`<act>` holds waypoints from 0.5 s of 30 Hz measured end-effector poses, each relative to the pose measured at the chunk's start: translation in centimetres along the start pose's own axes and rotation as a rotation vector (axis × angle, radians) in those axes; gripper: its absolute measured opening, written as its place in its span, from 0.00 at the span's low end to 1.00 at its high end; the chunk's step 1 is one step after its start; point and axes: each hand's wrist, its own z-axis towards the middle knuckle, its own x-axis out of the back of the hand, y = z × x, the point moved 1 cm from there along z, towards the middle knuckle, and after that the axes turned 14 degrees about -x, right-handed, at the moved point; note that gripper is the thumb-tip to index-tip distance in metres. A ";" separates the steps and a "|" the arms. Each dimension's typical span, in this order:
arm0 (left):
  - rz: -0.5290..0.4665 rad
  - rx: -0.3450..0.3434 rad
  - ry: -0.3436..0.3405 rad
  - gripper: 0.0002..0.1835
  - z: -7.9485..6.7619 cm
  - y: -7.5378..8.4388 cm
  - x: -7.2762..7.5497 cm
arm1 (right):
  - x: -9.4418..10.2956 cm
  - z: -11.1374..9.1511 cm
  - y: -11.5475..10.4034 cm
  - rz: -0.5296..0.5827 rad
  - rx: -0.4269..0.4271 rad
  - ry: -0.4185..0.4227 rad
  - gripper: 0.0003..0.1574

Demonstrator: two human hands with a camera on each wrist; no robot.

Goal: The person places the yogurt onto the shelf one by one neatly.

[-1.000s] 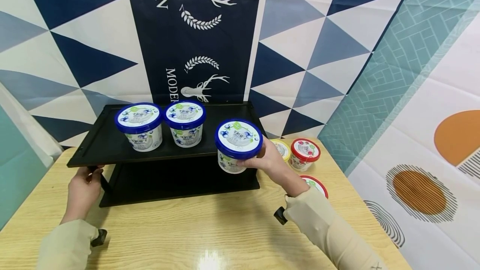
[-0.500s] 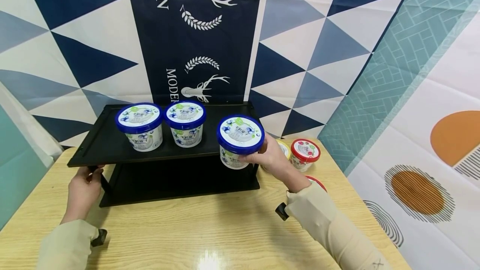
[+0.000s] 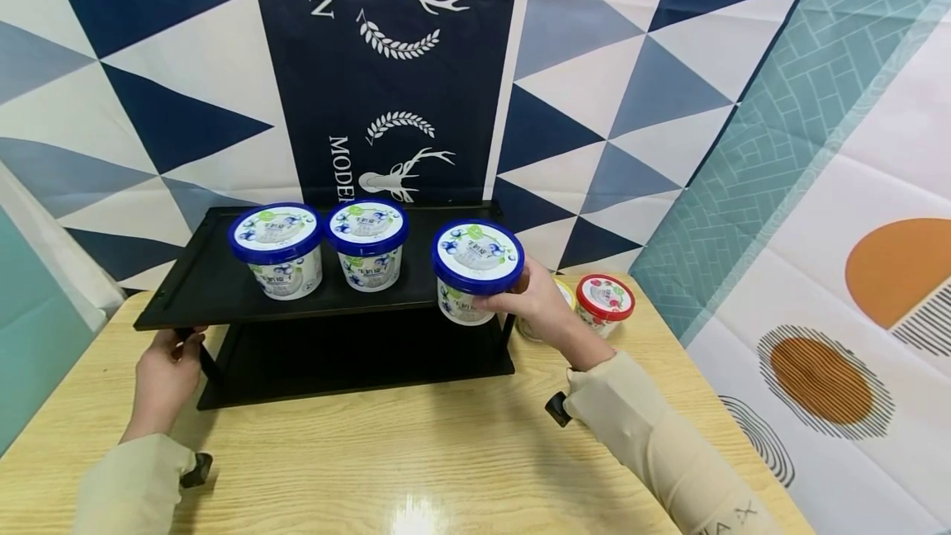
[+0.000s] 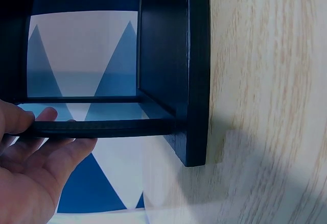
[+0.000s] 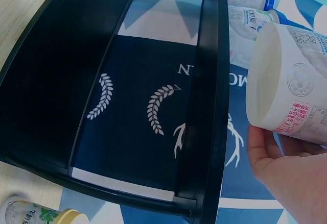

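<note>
A black two-tier shelf [image 3: 416, 279] stands on the wooden table. My left hand [image 3: 165, 378] grips its front left post [image 4: 102, 128], with thumb and fingers on either side in the left wrist view. My right hand [image 3: 542, 308] holds a white tub [image 3: 479, 254] with a blue lid and blueberry print, upright over the top tier's right front edge. In the right wrist view, a gap separates the tub's base [image 5: 263, 76] from the shelf top. Two matching tubs, one at the left [image 3: 286, 250] and one nearer the middle [image 3: 367, 246], stand on the top tier.
Right of the shelf, a red-lidded tub [image 3: 605, 304] stands on the table [image 3: 371, 452]. Beside it is a yellow-lidded tub [image 5: 38, 214], partly behind my right hand in the head view. A patterned cloth [image 3: 409, 64] hangs behind the shelf.
My right hand has moved slightly up and away from me, bringing the blue-lidded tub further over the shelf's top tier. My left hand has stayed on the post.
</note>
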 end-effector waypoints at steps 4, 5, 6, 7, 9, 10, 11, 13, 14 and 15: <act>-0.004 -0.013 0.009 0.17 0.1 0.0 0.0 | 0.1 0.2 -0.1 -0.004 -0.012 0.010 0.45; -0.013 -0.015 0.010 0.17 0.0 0.0 0.0 | 0.1 0.2 -0.1 -0.005 -0.017 0.012 0.45; -0.011 -0.014 0.010 0.17 0.0 0.0 0.1 | 0.1 0.3 -0.1 -0.004 -0.022 0.015 0.45; -0.007 -0.012 0.009 0.17 0.0 0.0 0.0 | 0.2 0.3 -0.1 -0.001 -0.028 0.019 0.45; -0.009 -0.014 0.008 0.17 0.0 0.0 0.1 | 0.2 0.4 -0.2 0.003 -0.036 0.023 0.46; -0.017 -0.015 0.008 0.18 0.0 0.0 0.1 | 0.3 0.5 -0.1 0.003 -0.043 0.026 0.46; -0.011 -0.015 0.006 0.18 -0.1 0.0 0.1 | 0.3 0.5 -0.1 0.002 -0.050 0.030 0.46; -0.006 -0.015 0.003 0.18 0.0 0.0 0.1 | 0.4 0.6 -0.1 0.000 -0.061 0.036 0.46; -0.011 -0.017 0.004 0.18 0.0 0.0 0.1 | 0.4 0.7 -0.2 -0.003 -0.065 0.039 0.46; -0.006 -0.018 0.005 0.18 -0.1 0.1 0.1 | 0.4 0.8 -0.2 -0.003 -0.070 0.041 0.45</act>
